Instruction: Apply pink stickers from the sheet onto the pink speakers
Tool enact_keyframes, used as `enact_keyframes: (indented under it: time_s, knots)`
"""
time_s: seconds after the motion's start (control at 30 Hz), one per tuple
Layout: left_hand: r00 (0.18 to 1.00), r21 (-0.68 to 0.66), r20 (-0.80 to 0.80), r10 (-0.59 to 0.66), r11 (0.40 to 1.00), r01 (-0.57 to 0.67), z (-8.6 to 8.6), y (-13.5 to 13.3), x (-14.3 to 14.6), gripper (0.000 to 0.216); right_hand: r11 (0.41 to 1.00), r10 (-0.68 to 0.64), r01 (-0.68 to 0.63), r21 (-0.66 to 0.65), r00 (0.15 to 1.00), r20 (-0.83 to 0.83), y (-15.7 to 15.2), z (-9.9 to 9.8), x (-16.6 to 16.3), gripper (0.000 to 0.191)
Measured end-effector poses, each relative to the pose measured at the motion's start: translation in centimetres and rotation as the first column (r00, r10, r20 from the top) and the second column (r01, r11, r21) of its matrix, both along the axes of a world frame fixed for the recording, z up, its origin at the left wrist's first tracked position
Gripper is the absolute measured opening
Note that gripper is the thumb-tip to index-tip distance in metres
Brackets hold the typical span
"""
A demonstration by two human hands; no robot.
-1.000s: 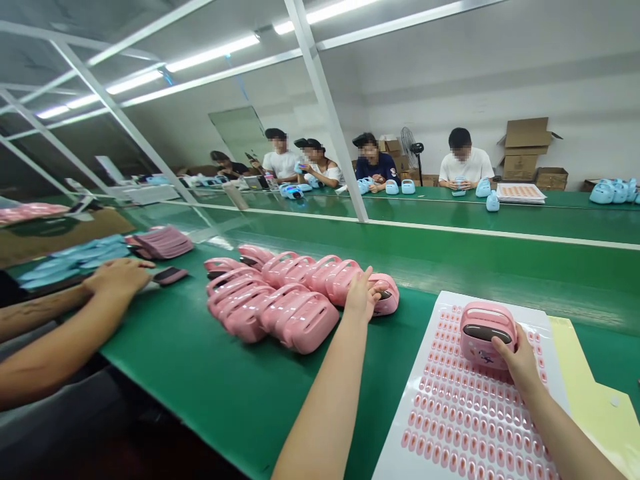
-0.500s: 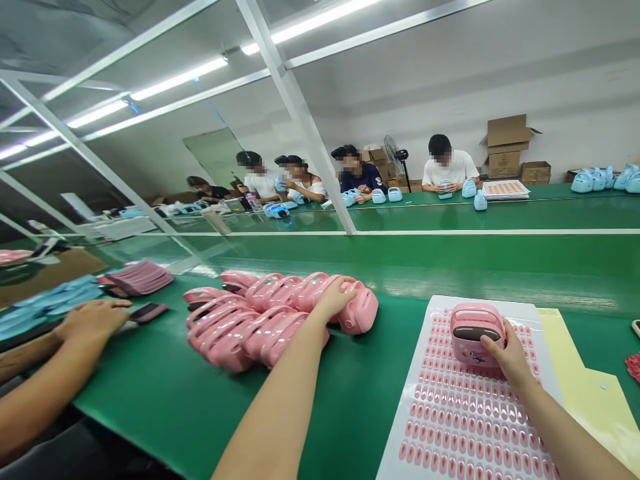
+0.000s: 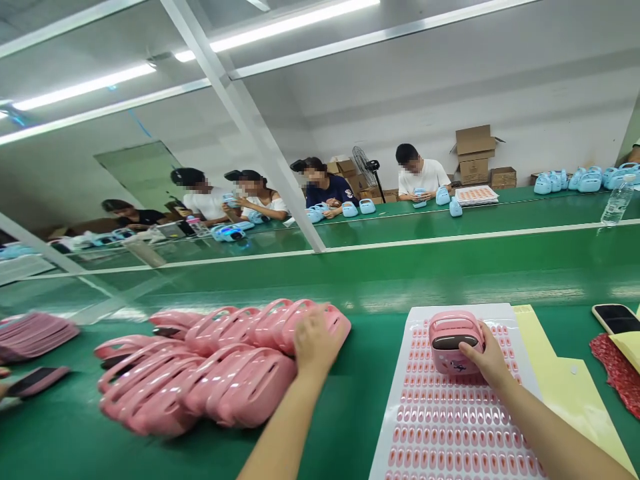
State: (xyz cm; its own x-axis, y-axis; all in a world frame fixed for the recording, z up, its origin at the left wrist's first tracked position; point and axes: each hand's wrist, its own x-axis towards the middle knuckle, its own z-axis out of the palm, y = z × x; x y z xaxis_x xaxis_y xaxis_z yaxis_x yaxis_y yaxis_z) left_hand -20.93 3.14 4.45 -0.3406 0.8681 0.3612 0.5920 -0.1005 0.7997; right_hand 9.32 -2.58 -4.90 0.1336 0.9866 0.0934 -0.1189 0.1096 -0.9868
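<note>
On the right, my right hand [image 3: 487, 357] is closed round the side of a pink handled plastic case [image 3: 456, 353], thumb on its dark oval front panel. A small printed picture shows below the panel. The case stands upright on a white sheet of pink oval stickers [image 3: 440, 417]. My left hand [image 3: 316, 343] reaches to the right end of two rows of glossy pink handled cases [image 3: 220, 383], leaning on one another. Motion smears its fingers, and they partly cover the end case of the back row; whether they grip it I cannot tell.
Yellow backing paper [image 3: 565, 380] lies beside the sticker sheet, near a phone [image 3: 617, 319] and red netting [image 3: 615, 373]. Pink strips [image 3: 37, 335] are stacked at far left. Beyond a white frame [image 3: 250, 127], several people work among light-blue cases [image 3: 550, 181].
The view has turned right, so the table things sit further left. My left hand has shifted toward the near side of the end case. My right hand still holds its case over the stickers.
</note>
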Motion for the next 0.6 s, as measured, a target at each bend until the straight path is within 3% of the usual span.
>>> enact_keyframes:
  time_s: [0.07,0.17,0.27,0.4,0.6]
  knots:
    - [0.983,-0.041,0.087,-0.164,0.985,0.168,-2.1,-1.6,4.5,0.056,1.000,-0.018,0.019,0.020,1.000,-0.015,-0.2,0.3,-0.2,0.062]
    - [0.876,-0.103,0.281,-0.393,0.895,0.434,-5.4,-3.8,11.4,0.061,0.998,-0.026,0.031,0.061,0.997,-0.078,-0.5,1.0,-0.4,0.063]
    - [0.766,-0.057,0.459,-0.451,0.845,0.532,-7.1,-5.2,16.0,0.059,0.997,0.004,0.006,0.079,0.993,-0.120,-0.7,1.5,-0.3,0.066]
    - [0.706,0.020,0.613,-0.355,0.900,0.435,-7.6,-5.6,17.4,0.057,0.996,0.040,-0.034,0.085,0.996,-0.077,-0.5,1.2,-0.3,0.072]
    - [0.698,0.102,0.621,-0.355,0.921,0.377,-7.9,-5.5,16.1,0.059,0.985,0.135,-0.126,0.114,0.988,-0.072,-0.5,0.0,-0.4,0.077]
